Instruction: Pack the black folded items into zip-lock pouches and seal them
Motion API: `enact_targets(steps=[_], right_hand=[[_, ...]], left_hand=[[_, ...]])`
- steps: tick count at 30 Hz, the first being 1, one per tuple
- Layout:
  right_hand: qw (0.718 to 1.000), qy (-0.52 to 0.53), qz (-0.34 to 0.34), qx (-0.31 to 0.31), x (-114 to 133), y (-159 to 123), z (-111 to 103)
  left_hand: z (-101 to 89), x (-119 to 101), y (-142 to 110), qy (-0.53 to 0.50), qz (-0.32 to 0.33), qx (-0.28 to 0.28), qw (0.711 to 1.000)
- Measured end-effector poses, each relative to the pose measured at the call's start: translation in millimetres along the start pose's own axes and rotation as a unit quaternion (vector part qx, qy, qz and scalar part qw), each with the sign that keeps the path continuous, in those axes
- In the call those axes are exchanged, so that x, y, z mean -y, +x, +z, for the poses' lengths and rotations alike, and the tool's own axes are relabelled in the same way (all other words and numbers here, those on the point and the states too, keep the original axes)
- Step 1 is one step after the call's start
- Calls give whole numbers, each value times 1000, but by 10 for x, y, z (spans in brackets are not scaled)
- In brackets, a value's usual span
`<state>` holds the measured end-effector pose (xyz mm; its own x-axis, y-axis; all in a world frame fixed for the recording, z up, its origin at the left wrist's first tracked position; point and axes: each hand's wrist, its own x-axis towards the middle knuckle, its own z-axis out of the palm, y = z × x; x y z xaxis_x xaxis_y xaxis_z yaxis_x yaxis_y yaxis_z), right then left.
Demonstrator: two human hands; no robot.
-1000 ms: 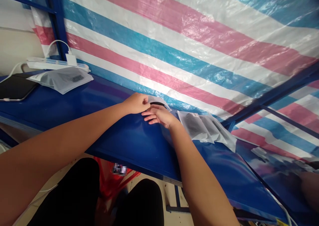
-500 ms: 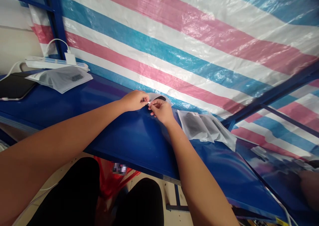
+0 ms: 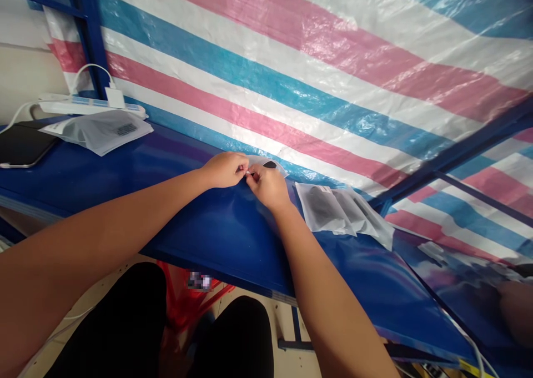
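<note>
My left hand (image 3: 228,169) and my right hand (image 3: 266,185) meet over the blue table, fingertips pinched almost together. Between them shows the tip of a small white piece (image 3: 248,172), mostly covered by the fingers and too small to name. Both hands are closed on it. Just behind my right hand lies a translucent bag (image 3: 281,170) with a black item (image 3: 270,164) inside, partly hidden by the hand. To the right of my right wrist, several frosted bags (image 3: 325,208) with dark contents overlap in a row.
On the left are another frosted bag (image 3: 102,131), a black tablet-like device (image 3: 25,145) and a white power strip (image 3: 89,107) with a charger (image 3: 115,97). Striped plastic sheeting (image 3: 266,61) hangs behind the blue table (image 3: 216,228). A red stool (image 3: 181,295) stands below.
My fingers have drawn closer together, and less of the small white piece shows. My right hand has curled more. The bags have stayed in place.
</note>
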<state>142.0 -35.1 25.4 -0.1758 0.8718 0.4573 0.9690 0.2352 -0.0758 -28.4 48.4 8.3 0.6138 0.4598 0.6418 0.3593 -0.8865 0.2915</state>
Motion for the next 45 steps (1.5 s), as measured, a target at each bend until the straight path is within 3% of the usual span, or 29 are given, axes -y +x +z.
enact_targets(steps=[11, 20, 28, 34, 40, 45], right_hand=[[998, -62, 24, 18, -2, 10, -39], [992, -70, 108, -8, -347, -6, -75], [981, -92, 169, -20, -611, -61, -228], [977, -90, 186, -42, -679, -100, -342], [977, -52, 202, -53, -704, -101, -287], [977, 26, 209, -37, -708, -76, -181]], left_hand=[[-25, -62, 7, 35, 18, 4, 999], [-168, -37, 35, 32, 2, -34, 999], [-388, 122, 60, 40, -26, -75, 996], [-530, 279, 87, 35, -44, -109, 992], [-435, 304, 56, 26, -44, -115, 992], [-339, 256, 22, 10, -16, -63, 998]])
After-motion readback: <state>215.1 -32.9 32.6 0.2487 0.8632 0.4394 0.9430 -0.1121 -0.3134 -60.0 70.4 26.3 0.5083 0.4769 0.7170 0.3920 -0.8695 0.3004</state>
